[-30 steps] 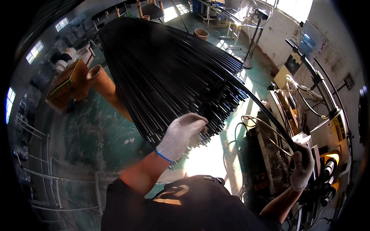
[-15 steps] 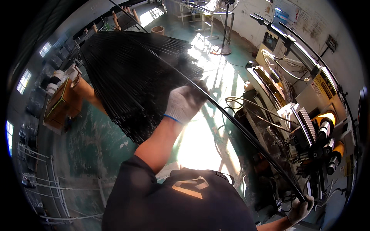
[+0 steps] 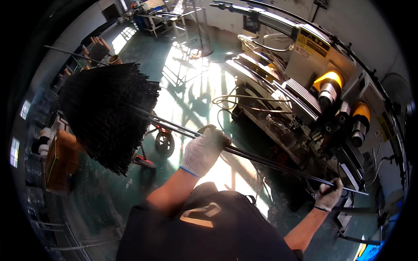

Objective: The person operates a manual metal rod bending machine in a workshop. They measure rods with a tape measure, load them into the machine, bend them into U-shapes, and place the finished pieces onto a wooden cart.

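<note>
Gloved hands with long black rods in a workshop; clock positions are read from the centre of the view. The left hand (image 3: 203,148), in a pale glove with a blue cuff edge, lies near the centre toward 6 o'clock, its fingers curled around the held rods (image 3: 270,163). The right hand (image 3: 328,195), at 4 o'clock, is closed around the same rods near their ends, which project slightly beyond it. The held rods slope between 9–10 o'clock and nearly 4 o'clock; their exact number cannot be told, nor whether their far portion touches the pile of black rods (image 3: 109,108) at 9–10 o'clock. A spoked wheel (image 3: 164,143) stands just beside the pile, on its 4 o'clock side. An orange-brown box (image 3: 61,161) lies near 9 o'clock. At 2 o'clock is a pale machine (image 3: 324,58) bearing orange-capped cylinders (image 3: 328,82); looped cables (image 3: 257,100) hang on its near side. A worktable (image 3: 165,16) stands at 11 o'clock.
</note>
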`<move>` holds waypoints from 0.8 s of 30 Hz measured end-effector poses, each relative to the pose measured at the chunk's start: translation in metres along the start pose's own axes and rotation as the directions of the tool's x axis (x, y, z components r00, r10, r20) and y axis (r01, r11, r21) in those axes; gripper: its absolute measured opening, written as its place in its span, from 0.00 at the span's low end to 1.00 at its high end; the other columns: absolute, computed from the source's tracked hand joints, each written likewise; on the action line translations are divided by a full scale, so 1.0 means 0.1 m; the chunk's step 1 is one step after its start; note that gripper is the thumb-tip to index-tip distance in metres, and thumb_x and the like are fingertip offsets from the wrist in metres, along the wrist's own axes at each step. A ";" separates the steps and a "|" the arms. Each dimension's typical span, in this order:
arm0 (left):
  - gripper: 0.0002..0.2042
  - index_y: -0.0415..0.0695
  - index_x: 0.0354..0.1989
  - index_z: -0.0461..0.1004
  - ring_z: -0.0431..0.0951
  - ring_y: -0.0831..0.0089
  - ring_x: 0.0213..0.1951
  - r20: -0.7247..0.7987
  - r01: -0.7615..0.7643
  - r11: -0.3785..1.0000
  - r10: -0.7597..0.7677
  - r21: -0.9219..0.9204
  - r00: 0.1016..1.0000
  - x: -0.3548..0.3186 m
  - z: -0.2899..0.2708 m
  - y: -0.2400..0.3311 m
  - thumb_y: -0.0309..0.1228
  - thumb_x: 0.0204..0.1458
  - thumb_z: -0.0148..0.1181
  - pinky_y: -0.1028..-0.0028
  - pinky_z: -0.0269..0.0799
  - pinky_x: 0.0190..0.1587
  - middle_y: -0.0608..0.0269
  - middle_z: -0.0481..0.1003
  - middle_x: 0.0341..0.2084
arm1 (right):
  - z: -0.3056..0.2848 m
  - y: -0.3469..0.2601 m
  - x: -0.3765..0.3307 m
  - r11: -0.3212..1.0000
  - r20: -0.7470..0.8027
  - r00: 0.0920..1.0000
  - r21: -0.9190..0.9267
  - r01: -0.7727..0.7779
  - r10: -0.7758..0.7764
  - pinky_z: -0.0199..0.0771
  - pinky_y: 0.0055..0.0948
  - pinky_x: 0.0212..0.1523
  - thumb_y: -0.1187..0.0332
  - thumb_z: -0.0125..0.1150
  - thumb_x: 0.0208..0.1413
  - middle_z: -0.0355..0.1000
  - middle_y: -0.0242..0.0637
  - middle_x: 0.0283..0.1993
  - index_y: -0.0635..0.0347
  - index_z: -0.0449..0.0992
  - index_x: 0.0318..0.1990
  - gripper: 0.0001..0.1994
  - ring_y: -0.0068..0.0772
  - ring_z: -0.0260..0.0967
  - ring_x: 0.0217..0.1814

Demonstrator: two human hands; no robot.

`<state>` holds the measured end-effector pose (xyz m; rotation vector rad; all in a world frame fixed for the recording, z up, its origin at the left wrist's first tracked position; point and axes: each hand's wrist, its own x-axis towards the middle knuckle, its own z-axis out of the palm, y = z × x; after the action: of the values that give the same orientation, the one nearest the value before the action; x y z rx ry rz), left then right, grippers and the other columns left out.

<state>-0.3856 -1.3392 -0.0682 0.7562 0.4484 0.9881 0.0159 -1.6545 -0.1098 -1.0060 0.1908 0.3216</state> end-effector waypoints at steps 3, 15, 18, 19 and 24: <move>0.13 0.37 0.51 0.79 0.81 0.57 0.52 -0.050 0.289 0.890 -0.326 -0.354 0.944 -0.05 0.26 -0.18 0.35 0.74 0.57 0.50 0.77 0.67 0.55 0.80 0.47 | 0.56 0.45 -0.43 0.994 0.005 0.995 -0.053 -0.100 0.100 0.63 0.28 0.17 0.57 0.66 0.70 0.70 0.28 0.29 0.54 0.78 0.37 0.13 0.27 0.66 0.17; 0.12 0.38 0.56 0.76 0.80 0.60 0.47 0.079 -0.202 0.946 0.228 -0.254 0.970 0.27 -0.25 1.02 0.34 0.74 0.58 0.53 0.77 0.63 0.60 0.78 0.40 | -1.14 -1.47 1.49 0.965 -0.407 0.878 -0.036 0.258 -0.250 0.66 0.29 0.27 0.52 0.66 0.72 0.66 0.24 0.25 0.49 0.76 0.37 0.14 0.23 0.65 0.24; 0.11 0.44 0.57 0.76 0.68 0.69 0.38 0.190 -0.190 0.958 0.232 -0.214 0.954 0.28 0.23 0.93 0.37 0.75 0.57 0.61 0.71 0.55 0.68 0.65 0.32 | -1.24 -1.26 1.43 0.976 -0.306 0.929 -0.008 0.217 -0.209 0.69 0.31 0.29 0.53 0.63 0.74 0.65 0.26 0.25 0.48 0.74 0.37 0.14 0.24 0.66 0.27; 0.11 0.45 0.57 0.76 0.68 0.69 0.38 0.243 -0.175 0.962 0.224 -0.209 0.944 0.30 0.31 0.87 0.37 0.76 0.57 0.61 0.70 0.54 0.68 0.65 0.32 | -1.15 -1.13 1.27 0.981 -0.206 0.959 -0.013 0.195 -0.194 0.70 0.32 0.30 0.54 0.62 0.75 0.65 0.26 0.25 0.49 0.73 0.37 0.14 0.25 0.66 0.27; 0.08 0.43 0.53 0.78 0.82 0.57 0.49 0.348 -0.037 0.998 0.055 -0.057 0.936 0.28 0.87 0.26 0.32 0.72 0.58 0.51 0.79 0.60 0.56 0.79 0.41 | -0.51 -0.66 0.72 0.948 -0.268 0.915 0.025 0.318 -0.300 0.68 0.30 0.29 0.57 0.57 0.78 0.66 0.29 0.26 0.54 0.73 0.39 0.14 0.27 0.67 0.28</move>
<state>-0.3300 -1.3379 0.0086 0.8805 0.0967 0.8817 0.1059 -1.7181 -0.1058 -0.9912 0.2749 -0.1089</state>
